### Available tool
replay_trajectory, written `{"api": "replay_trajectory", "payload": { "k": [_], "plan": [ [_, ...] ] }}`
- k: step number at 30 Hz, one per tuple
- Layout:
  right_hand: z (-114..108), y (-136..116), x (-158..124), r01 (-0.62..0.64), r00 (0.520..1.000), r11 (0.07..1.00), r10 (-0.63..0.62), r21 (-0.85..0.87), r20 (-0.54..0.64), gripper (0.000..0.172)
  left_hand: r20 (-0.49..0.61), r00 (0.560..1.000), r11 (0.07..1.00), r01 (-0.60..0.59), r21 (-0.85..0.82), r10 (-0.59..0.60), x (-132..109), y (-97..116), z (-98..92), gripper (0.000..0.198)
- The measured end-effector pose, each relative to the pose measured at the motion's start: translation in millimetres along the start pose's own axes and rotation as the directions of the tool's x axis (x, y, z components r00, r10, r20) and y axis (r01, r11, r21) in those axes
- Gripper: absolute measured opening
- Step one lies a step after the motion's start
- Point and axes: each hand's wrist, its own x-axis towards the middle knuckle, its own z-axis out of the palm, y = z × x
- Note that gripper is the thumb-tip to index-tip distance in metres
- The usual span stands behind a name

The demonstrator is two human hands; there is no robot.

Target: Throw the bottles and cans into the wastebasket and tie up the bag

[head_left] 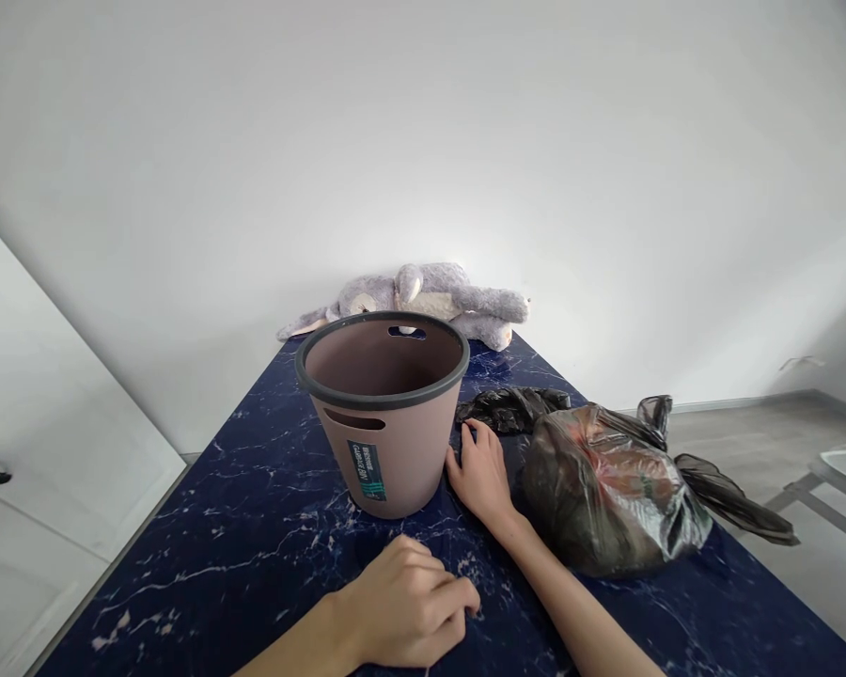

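A brownish-pink garbage bin with a dark grey rim stands upright in the middle of the table. In front of it, my left hand rests on the tabletop with its fingers curled in, and nothing shows in them. My right hand lies on the table just right of the bin, thumb apart from the fingers. Its fingertips are close to a crumpled black plastic bag; I cannot tell whether they touch it. Right of my right forearm sits a filled, tied black garbage bag, with reddish contents showing through.
The table has a dark blue marble-patterned top. A grey plush rabbit lies at its far end by the white wall. On the left stands a white cabinet with a black handle; a grey-framed piece of furniture is at the right.
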Motion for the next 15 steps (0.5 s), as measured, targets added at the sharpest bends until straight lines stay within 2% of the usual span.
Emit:
{"api": "replay_trajectory", "payload": {
  "k": [6,15],
  "plan": [
    [2.0,0.9,-0.6,0.003,1.000,1.000,-0.003,0.001,-0.003,0.046,0.010,1.000,1.000,-0.007,0.010,0.007,-3.6,0.1,2.8,0.017],
    [1.6,2.3,-2.3,0.021,1.000,1.000,-0.021,0.016,-0.011,0.048,0.027,0.994,0.993,0.105,-0.056,-0.104,-5.0,-4.8,-0.9,0.021]
  ]
}}
